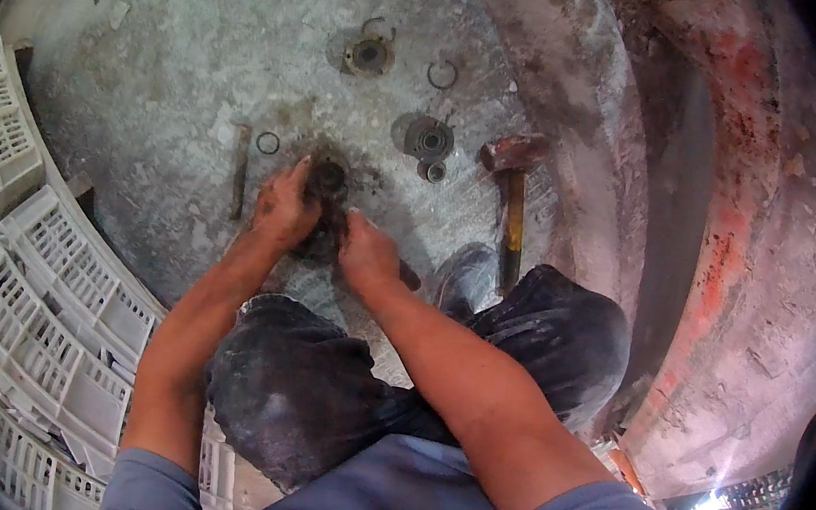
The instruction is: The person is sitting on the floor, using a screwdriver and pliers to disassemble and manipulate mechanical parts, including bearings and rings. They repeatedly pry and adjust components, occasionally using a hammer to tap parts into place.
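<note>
In the head view, the person crouches over a stained concrete floor (180,48). The left hand (282,208) and right hand (368,254) close together on a dark, greasy round part (328,183) that rests on the floor between them; the left grip wraps its side with fingers curled, while the right grip presses in from below, though what its fingers clasp cannot be told. Just left of the grip lie a thin metal rod (239,170) and a small ring (268,142). Beyond the grip sit two bearing-like discs (429,140) (368,55) and a snap ring (442,75). To the right lies a hammer (513,202) with a yellow handle. White plastic crates (29,313) stack far left.
</note>
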`<state>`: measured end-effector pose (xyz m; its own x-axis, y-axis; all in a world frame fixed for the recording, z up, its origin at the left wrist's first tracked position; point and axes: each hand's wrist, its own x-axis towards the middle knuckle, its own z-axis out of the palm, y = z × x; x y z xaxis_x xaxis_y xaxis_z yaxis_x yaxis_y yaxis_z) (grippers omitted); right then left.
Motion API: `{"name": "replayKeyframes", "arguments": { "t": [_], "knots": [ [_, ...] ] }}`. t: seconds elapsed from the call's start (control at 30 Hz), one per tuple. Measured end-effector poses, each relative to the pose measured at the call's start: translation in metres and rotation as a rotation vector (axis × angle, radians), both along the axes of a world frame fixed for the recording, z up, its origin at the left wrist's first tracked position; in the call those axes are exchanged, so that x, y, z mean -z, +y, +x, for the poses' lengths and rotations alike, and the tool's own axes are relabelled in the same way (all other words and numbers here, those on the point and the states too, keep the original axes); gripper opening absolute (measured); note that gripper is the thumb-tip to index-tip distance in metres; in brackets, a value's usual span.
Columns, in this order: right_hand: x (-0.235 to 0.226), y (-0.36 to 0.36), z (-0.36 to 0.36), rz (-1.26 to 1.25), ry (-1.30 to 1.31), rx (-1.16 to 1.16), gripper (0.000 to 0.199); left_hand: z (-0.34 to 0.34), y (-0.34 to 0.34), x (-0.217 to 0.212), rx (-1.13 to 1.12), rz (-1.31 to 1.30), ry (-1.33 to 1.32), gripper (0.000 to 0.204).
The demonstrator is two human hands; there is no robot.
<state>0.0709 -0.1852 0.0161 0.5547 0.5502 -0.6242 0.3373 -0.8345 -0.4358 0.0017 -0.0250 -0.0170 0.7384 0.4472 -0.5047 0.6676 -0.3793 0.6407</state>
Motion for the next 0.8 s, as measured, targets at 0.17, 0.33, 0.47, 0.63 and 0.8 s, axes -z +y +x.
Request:
{"name": "replayKeyframes", "arguments": {
  "t": [0.17, 0.33, 0.47, 0.63, 0.8],
  "knots": [
    [-0.004, 0.0, 0.0, -0.002, 0.0, 0.011, 0.023, -0.014, 0.007, 0.018, -0.004, -0.229, 0.062, 0.095],
    [-0.002, 0.0, 0.0, -0.069, 0.047, 0.024, 0.028, -0.007, 0.0, 0.006, 0.019, -0.218, -0.088, 0.109],
    [0.005, -0.009, -0.003, -0.039, 0.031, -0.035, 0.028, 0.011, -0.018, -0.015, -0.034, -0.032, 0.041, 0.112],
    [0.0, -0.004, -0.002, -0.01, -0.04, -0.023, 0.024, 0.013, -0.02, -0.003, -0.037, -0.039, 0.108, 0.1],
    [0.003, -0.003, -0.004, -0.018, -0.01, -0.043, 0.023, 0.009, -0.027, 0.011, 0.049, 0.163, 0.12, 0.084]
  ]
}}
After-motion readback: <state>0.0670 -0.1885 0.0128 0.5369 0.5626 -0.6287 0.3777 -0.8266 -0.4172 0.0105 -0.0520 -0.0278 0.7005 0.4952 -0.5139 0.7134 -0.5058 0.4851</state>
